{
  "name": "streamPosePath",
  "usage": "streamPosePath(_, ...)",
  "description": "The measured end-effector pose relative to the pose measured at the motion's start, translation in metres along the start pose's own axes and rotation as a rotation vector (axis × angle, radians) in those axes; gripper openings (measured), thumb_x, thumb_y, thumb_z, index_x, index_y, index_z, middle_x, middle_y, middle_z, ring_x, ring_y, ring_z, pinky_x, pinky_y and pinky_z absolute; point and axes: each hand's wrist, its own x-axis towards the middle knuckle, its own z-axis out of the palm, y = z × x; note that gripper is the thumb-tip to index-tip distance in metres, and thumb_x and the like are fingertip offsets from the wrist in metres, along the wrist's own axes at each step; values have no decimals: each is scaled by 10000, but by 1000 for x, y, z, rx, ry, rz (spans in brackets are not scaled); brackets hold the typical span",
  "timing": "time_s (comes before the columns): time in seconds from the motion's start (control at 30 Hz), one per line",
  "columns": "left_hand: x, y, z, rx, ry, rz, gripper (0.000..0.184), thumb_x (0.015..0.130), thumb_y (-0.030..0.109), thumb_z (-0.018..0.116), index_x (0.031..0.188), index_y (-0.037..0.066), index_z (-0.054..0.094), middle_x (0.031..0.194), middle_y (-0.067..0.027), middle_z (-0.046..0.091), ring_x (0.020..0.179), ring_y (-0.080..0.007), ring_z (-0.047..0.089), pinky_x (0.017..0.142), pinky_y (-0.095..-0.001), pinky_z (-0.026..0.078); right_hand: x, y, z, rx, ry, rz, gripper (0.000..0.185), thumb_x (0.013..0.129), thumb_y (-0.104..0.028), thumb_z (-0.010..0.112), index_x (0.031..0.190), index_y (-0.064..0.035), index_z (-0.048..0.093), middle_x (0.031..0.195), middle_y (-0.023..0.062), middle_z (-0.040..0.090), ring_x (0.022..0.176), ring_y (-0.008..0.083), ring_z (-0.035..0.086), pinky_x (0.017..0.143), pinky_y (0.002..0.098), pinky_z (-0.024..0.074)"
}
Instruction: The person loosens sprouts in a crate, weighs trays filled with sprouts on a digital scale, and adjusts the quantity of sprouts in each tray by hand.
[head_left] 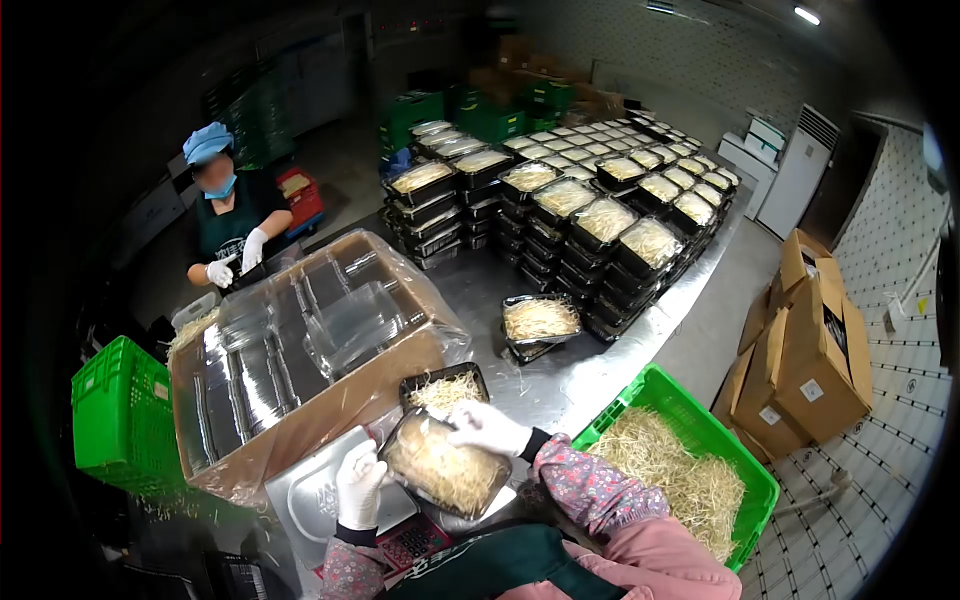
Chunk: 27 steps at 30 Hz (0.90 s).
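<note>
A black tray of bean sprouts under a clear lid (445, 468) is tilted between my gloved hands, above the scale. My left hand (358, 487) is closed at the tray's left edge, its fingers bent. At the tray's upper right edge, my right hand (490, 430) has its fingers closed on the rim and lid; some fingertips are hard to make out. Just beyond lies an uncovered black tray of sprouts (448, 388). Beneath the held tray, the metal scale (312, 492) with its red keypad panel (412, 543) is partly hidden.
A carton of clear lids (300, 425) stands left, a green crate of loose sprouts (760, 500) right. Another filled tray (540, 318) sits before stacked packed trays (605, 220). A co-worker (235, 215) stands across at left. Cardboard boxes (805, 365) stand on the floor.
</note>
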Motion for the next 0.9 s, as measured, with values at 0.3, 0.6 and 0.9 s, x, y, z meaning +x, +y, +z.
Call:
streamPosePath(0.3, 25, -22, 44, 34, -64, -2, 307, 954, 88, 552, 1233, -38, 533, 1067, -141, 638, 922, -213, 652, 832, -322, 542, 74, 67, -191, 748, 1292, -124, 271, 883, -89, 622, 989, -39, 378, 846, 140, 565, 567, 213, 601, 451, 416, 591)
streamPosePath(0.6, 20, -27, 36, 91, 49, -81, 265, 975, 115, 528, 1196, -26, 570, 1037, -133, 653, 876, -204, 662, 793, -322, 547, 61, 74, -197, 717, 1273, -77, 310, 950, -355, 583, 959, -110, 394, 726, 59, 508, 501, 195, 542, 462, 428, 573)
streamPosePath(0.9, 27, -28, 35, 104, 113, -89, 256, 980, 121, 516, 1179, -24, 585, 1028, -142, 661, 857, -204, 669, 778, -316, 548, 53, 128, -237, 609, 1330, 23, 333, 838, 44, 582, 1015, -104, 342, 829, 126, 571, 523, 214, 580, 448, 450, 565)
